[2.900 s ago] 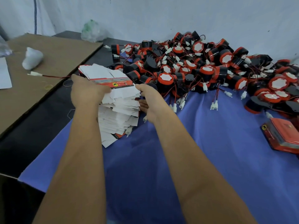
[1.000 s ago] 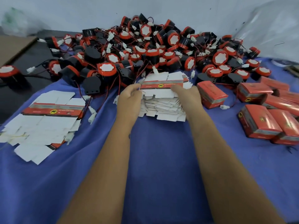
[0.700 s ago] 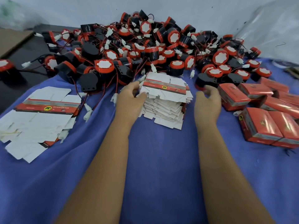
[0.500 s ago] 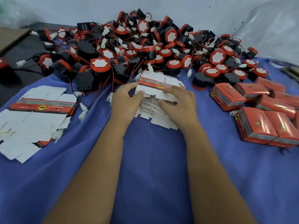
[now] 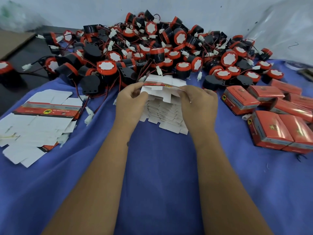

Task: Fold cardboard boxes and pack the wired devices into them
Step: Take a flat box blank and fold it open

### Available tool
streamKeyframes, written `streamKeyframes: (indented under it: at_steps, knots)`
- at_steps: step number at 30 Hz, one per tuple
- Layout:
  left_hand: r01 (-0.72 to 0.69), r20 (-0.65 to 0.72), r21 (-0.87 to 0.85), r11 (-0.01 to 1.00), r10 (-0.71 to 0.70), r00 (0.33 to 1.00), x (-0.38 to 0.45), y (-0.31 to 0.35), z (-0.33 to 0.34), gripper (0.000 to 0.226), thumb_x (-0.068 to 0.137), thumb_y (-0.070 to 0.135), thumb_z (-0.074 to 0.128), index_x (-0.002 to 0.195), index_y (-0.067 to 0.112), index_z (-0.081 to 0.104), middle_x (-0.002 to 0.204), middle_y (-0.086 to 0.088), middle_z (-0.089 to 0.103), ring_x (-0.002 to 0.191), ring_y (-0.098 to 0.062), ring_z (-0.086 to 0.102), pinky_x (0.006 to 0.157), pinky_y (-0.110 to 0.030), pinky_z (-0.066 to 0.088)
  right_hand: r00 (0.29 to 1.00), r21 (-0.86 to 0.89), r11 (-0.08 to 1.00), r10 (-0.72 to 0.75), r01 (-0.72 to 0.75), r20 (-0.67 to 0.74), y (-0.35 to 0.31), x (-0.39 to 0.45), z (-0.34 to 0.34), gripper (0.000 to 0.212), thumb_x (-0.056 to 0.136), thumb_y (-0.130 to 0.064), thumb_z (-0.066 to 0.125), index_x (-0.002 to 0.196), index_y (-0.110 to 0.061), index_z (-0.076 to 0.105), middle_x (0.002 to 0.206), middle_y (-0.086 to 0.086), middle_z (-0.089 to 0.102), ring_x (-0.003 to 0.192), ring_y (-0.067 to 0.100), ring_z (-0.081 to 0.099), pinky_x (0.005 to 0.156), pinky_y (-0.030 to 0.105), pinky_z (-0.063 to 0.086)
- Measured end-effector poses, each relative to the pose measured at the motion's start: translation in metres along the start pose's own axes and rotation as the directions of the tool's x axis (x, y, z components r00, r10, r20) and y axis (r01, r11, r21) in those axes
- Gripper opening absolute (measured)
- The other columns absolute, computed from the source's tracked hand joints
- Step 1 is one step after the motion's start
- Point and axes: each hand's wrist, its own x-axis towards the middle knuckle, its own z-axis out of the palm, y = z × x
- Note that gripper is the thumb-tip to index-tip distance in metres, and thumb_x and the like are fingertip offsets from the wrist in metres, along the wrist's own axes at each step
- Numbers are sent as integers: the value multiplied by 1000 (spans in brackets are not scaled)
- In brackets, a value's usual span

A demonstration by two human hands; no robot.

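A stack of flat white box blanks (image 5: 162,114) lies on the blue cloth (image 5: 159,167) in front of me. My left hand (image 5: 130,102) and my right hand (image 5: 199,106) pinch the two ends of the top flat box blank (image 5: 160,87), lifting it slightly off the stack; its red printed strip faces up. Behind the stack spreads a big pile of black-and-red round wired devices (image 5: 152,48) with white connectors. A second stack of flat blanks (image 5: 39,121) lies at the left.
Several folded red boxes (image 5: 274,119) lie at the right on the cloth. The white wall (image 5: 101,9) rises close behind the device pile. A dark tabletop (image 5: 25,51) and brown cardboard sheet (image 5: 11,41) lie at the far left. Clear plastic (image 5: 284,28) hangs at the right.
I carried part of the blank stack from the left to the centre and set it down. My right hand left it briefly, returned, and both hands now lift the top blank.
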Motion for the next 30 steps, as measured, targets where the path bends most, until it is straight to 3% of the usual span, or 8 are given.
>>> streamKeyframes:
  at_steps: [4, 8, 11, 15, 18, 21, 25, 30]
  knots:
    - [-9, -44, 155, 988, 16, 999, -5, -1, 4, 15, 83, 32, 73, 87, 38, 60, 108, 11, 63, 97, 0, 58, 81, -19, 47, 995, 65, 998, -7, 13, -98, -8, -2, -1, 17, 92, -19, 63, 99, -11, 76, 90, 5, 75, 81, 18, 57, 95, 44, 44]
    - [-50, 16, 206, 977, 48, 999, -6, -2, 6, 20, 86, 36, 72, 73, 26, 61, 86, 11, 62, 85, -6, 59, 72, -23, 42, 982, 176, 975, -108, 135, -154, -19, -4, 6, 13, 84, -12, 70, 94, -10, 77, 98, 3, 76, 91, 11, 56, 83, 33, 47]
    - [-88, 12, 97, 991, 87, 996, -10, -1, 12, 11, 91, 21, 63, 89, 31, 59, 85, 14, 66, 78, 1, 61, 69, -24, 47, 990, 322, 936, -136, 142, -43, -32, -9, 14, 18, 83, -6, 69, 99, -8, 76, 105, 3, 74, 98, 19, 66, 85, 34, 52]
    - [-184, -46, -19, 983, 183, 982, -11, 2, 6, 45, 97, 16, 55, 130, 42, 37, 100, 31, 66, 89, 7, 63, 76, -22, 54, 983, 367, 919, -176, 147, 49, -34, -10, 14, 27, 82, 1, 64, 106, -6, 74, 110, 4, 72, 106, 23, 64, 91, 35, 51]
    - [-208, 10, -84, 975, 209, 978, -6, 0, 1, 42, 99, 7, 46, 137, 24, 49, 130, 4, 61, 121, -15, 57, 103, -42, 48, 989, 562, 822, 4, -89, 150, -32, -8, 9, 38, 79, 0, 49, 106, -8, 74, 104, -5, 72, 101, 8, 63, 86, 24, 50]
    - [-173, -14, -134, 976, 173, 985, -1, -1, -2, 41, 98, -1, 42, 133, 17, 55, 127, -1, 62, 117, -13, 58, 96, -29, 51, 954, 717, 629, 202, -300, 221, -26, -1, 5, 57, 71, 5, 36, 116, -6, 70, 115, 4, 70, 112, 10, 62, 94, 20, 50]
    - [-70, 43, -107, 992, 75, 996, 8, 1, -8, 46, 95, -5, 40, 126, 23, 60, 116, 6, 66, 103, -6, 63, 81, -21, 52, 939, 473, 879, -113, -57, 323, -9, -3, 11, 82, 77, 14, 44, 147, -28, 42, 153, -2, 40, 143, 9, 30, 102, 6, 33]
    - [0, 130, -220, 976, 29, 991, 13, 5, -23, 34, 86, 10, 52, 113, 22, 67, 108, 1, 70, 98, -12, 67, 75, -25, 54, 944, 440, 898, -161, 18, 288, -6, -4, 17, 61, 77, -31, 77, 133, -32, 52, 138, -10, 48, 131, 10, 42, 101, 40, 47]
